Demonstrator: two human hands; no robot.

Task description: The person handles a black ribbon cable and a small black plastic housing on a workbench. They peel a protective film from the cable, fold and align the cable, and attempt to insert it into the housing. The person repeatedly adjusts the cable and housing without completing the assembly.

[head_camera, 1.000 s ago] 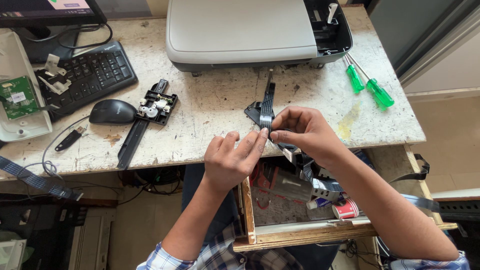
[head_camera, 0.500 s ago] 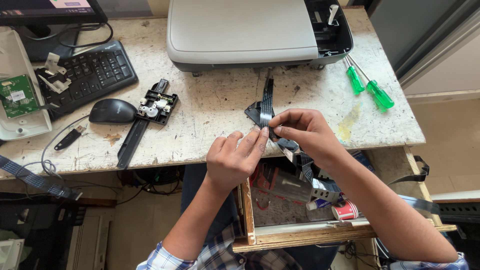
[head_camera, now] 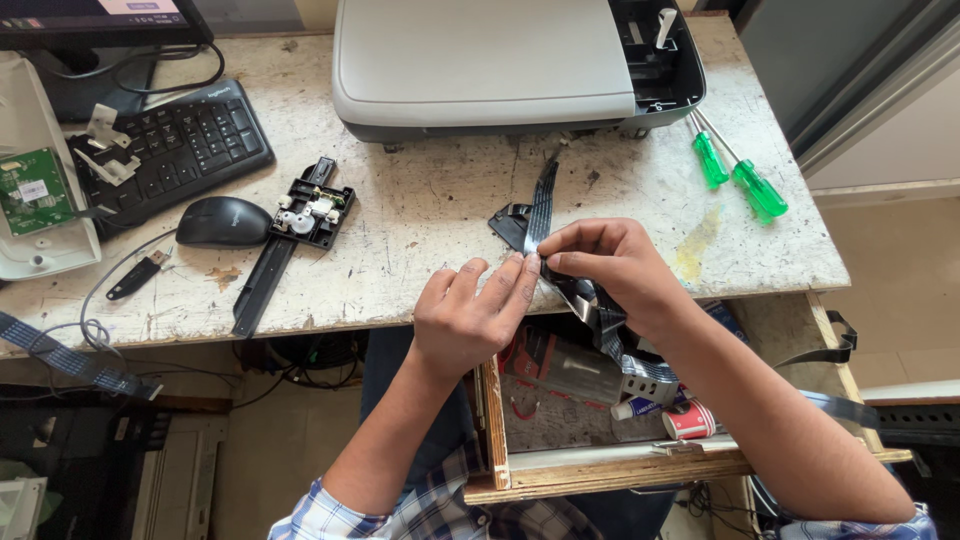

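Here the person's left hand [head_camera: 470,320] and right hand [head_camera: 610,270] meet at the front edge of the worn, speckled stone-look worktop [head_camera: 430,200]. Both pinch a flat ribbon cable [head_camera: 543,195], a thin dark strip with a dull sheen, between thumb and fingertips pressed together at nearly the same spot. Above the pinch the cable runs up across the worktop toward the grey plastic printer [head_camera: 480,60]; below the right hand it falls in glossy folds over an open wooden drawer [head_camera: 490,410] with a rough plank rim. Just left of the pinch, a small black plastic piece [head_camera: 508,222] lies on the worktop under the cable.

Two screwdrivers [head_camera: 745,180] with translucent green handles lie to the right, well apart from the hands. To the left sit a black mechanism with white gears [head_camera: 312,212], a smooth rounded black mouse [head_camera: 222,221] and a black keyboard [head_camera: 170,145].
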